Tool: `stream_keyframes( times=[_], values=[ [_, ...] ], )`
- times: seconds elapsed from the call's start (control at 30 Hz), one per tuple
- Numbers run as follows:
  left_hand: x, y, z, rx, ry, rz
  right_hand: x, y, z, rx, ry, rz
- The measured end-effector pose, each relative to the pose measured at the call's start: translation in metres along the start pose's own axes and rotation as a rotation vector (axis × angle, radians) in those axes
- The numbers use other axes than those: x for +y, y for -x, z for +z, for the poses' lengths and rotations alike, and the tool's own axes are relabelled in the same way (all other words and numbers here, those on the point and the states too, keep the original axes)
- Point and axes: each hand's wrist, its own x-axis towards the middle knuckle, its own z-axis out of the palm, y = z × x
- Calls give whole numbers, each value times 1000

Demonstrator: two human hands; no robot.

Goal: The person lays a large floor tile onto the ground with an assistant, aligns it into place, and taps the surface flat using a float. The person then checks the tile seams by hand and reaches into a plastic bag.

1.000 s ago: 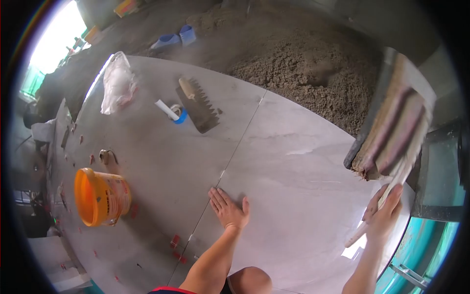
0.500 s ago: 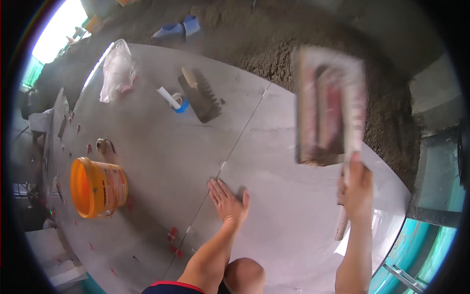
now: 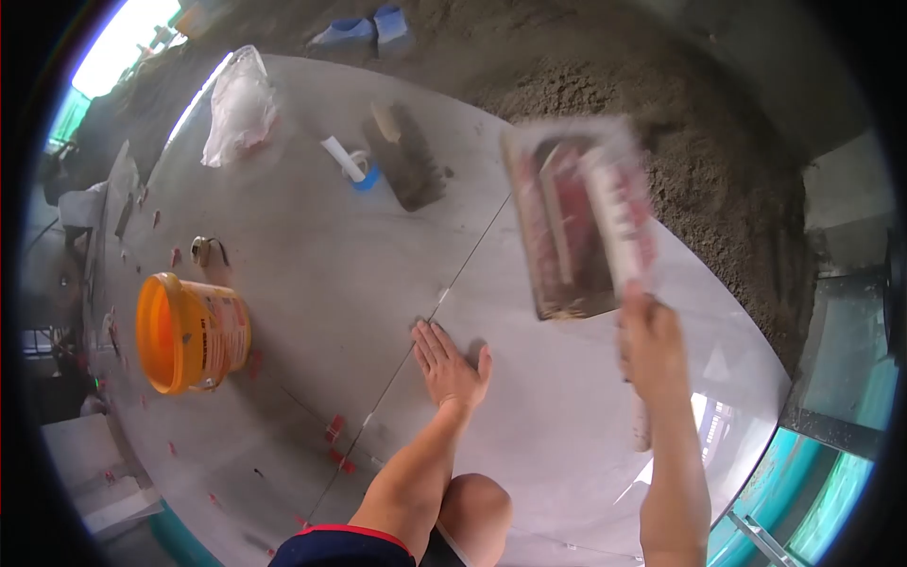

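Observation:
My left hand (image 3: pixel 453 371) lies flat on the large grey floor tiles (image 3: pixel 350 283), fingers spread, its fingertips by the joint between two tiles. My right hand (image 3: pixel 654 345) is closed round the handle of a rectangular tamper (image 3: pixel 578 222), a paddle-shaped tool stained red and white. Motion blurs the tamper's head over the right tile, near the mortar edge; whether it touches the tile I cannot tell. Red tile clips (image 3: pixel 340 457) sit along the joint below my left hand.
An orange bucket (image 3: pixel 219 335) lies or leans at left, with a tape measure (image 3: pixel 201 250) above it. Farther off are a notched trowel (image 3: pixel 406 161), a blue-and-white roll (image 3: pixel 351 165), a plastic bag (image 3: pixel 241 109) and blue shoes (image 3: pixel 345 32). Rough mortar (image 3: pixel 704 194) borders the tiles.
The tamper in my right hand has moved left and is tilted differently. My left hand remains flat by the joint, and the whole view has shifted slightly.

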Motion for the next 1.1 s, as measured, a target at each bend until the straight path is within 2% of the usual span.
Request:
stream_keyframes(
  times=[0.1, 0.2, 0.27, 0.33, 0.43, 0.53, 0.63, 0.7, 0.73, 0.8, 0.87, 0.93, 0.97, 1.03, 1.1],
  values=[
    [2, -3, -1, -11, 21, -10, -5, 45, -23, 95, -355, -81],
    [3, -3, 0, -11, 1, -15, 67, 27, 36, 209, -164, 48],
    [3, -2, -2, -16, -37, -12, 115, -17, 90, 66, 265, -7],
    [2, -4, 1, -8, -34, 0, 102, -37, 96, -86, 247, 178],
    [-2, 3, 3, 1, -14, -20, 95, -40, 90, -66, 240, 179],
    [2, -5, -1, 1, -6, -3, 134, -43, 88, -47, 100, 246],
    [3, -2, -2, 7, -21, 5, 133, -16, 33, 12, -187, 350],
    [6, -1, -2, 5, -23, 7, 136, 10, -18, 97, -334, 330],
    [6, 0, -3, -2, -25, 6, 132, 25, -49, 162, -288, 374],
    [7, -1, -3, -6, -34, 8, 130, 60, -107, 402, -367, 368],
    [7, 0, -1, -5, -53, 5, 133, 86, -152, 740, -593, 428],
    [7, 1, 2, 21, -62, 5, 148, 108, -177, 930, -763, 317],
    [7, 0, 4, 34, -69, 6, 171, 108, -178, 1008, -775, 327],
    [6, 0, 2, 30, -75, 15, 235, 100, -136, 1082, -581, 378],
    [9, 0, 3, 47, -72, 9, 265, 72, -74, 880, -473, 619]
  ],
)
